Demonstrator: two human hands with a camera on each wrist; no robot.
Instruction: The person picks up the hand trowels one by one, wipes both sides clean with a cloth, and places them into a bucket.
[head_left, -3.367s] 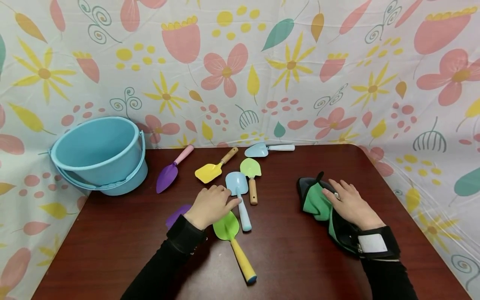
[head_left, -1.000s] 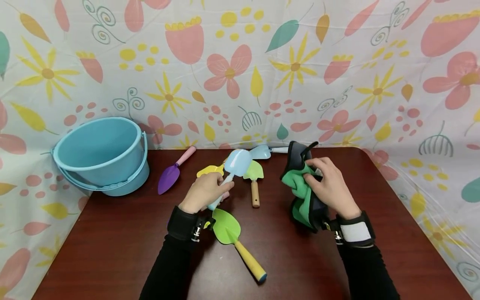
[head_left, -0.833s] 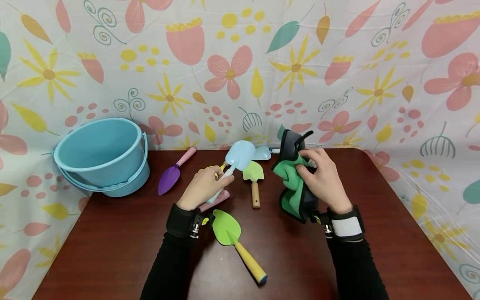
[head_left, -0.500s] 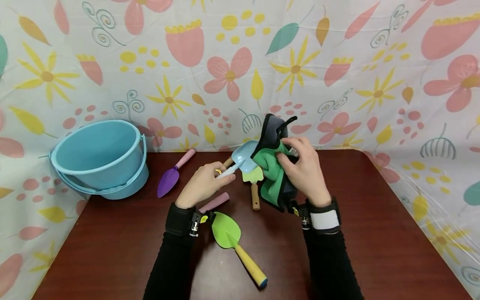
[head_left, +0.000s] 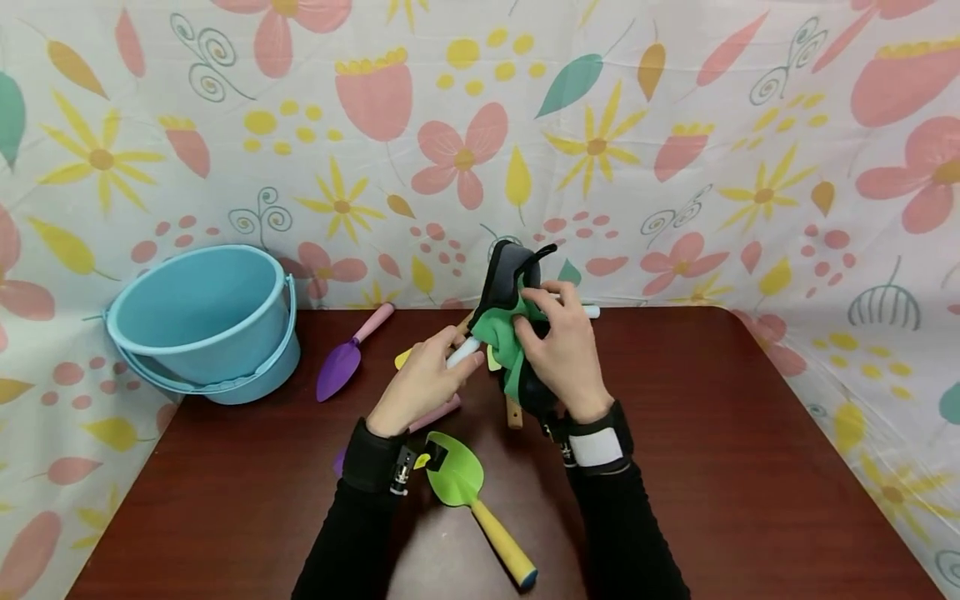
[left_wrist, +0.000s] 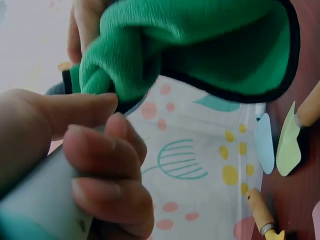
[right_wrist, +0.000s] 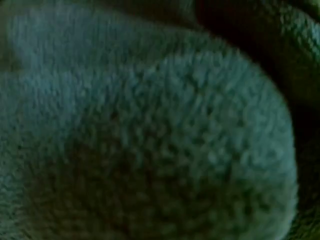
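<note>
My left hand [head_left: 426,382] grips the pale handle of a light blue toy shovel [head_left: 465,352], held above the table. My right hand [head_left: 561,350] clutches a green cloth with dark backing [head_left: 504,329] and holds it wrapped over the shovel's blade, which is hidden. In the left wrist view my fingers [left_wrist: 107,170] curl round the handle, with the green cloth [left_wrist: 190,45] bunched just above them. The right wrist view shows only the cloth [right_wrist: 150,130], dark and close up.
A blue bucket [head_left: 202,312] stands at the back left of the dark wooden table [head_left: 750,467]. Around the hands lie a purple trowel [head_left: 341,357], a green shovel with a yellow handle [head_left: 465,483], a pink handle [head_left: 437,412], a yellow blade [head_left: 402,359] and a wooden handle [head_left: 513,413].
The shovel and cloth were lifted off the table. My right hand carried the cloth leftwards and closed it over the shovel's blade; both hands now meet at the table's middle back.
</note>
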